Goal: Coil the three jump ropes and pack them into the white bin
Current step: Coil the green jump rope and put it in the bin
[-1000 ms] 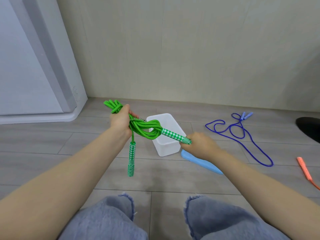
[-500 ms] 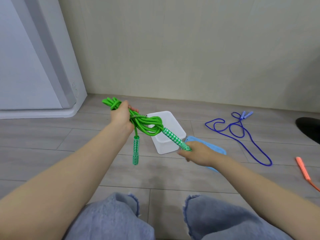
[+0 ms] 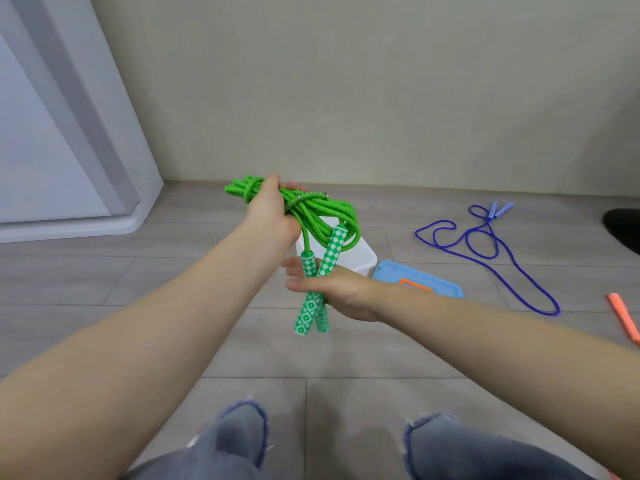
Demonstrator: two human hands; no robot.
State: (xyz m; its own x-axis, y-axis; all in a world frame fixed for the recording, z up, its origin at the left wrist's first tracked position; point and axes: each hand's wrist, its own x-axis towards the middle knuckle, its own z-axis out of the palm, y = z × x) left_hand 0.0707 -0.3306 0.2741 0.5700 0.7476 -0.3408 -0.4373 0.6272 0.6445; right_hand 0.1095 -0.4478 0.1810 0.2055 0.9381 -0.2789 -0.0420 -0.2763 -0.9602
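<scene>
My left hand (image 3: 273, 216) is clenched round the middle of the green jump rope (image 3: 317, 221), which is bundled into several loops and held in the air just above the white bin (image 3: 360, 259) on the floor (image 3: 173, 289). My right hand (image 3: 337, 294) holds the two patterned handles (image 3: 313, 299) where they hang down crossed; my thumb side wraps them, though the fingers reaching past look fairly straight, so how firm that grip is I cannot fully tell.

The cord looks braided, soft and light, and I judge it will spring out of its loops the moment I loosen my left grip. The handles seem to be the only stiff, heavier parts, so they will swing and drag the coil open if left dangling. Best to keep hold at the gathered middle and steady the handles together.

The blue jump rope (image 3: 491, 244) lies uncoiled on the floor to the right, well apart from the bin, and the orange jump rope (image 3: 623, 315) shows only at the right edge. A blue lid (image 3: 440, 285) lies just beside the bin.
</scene>
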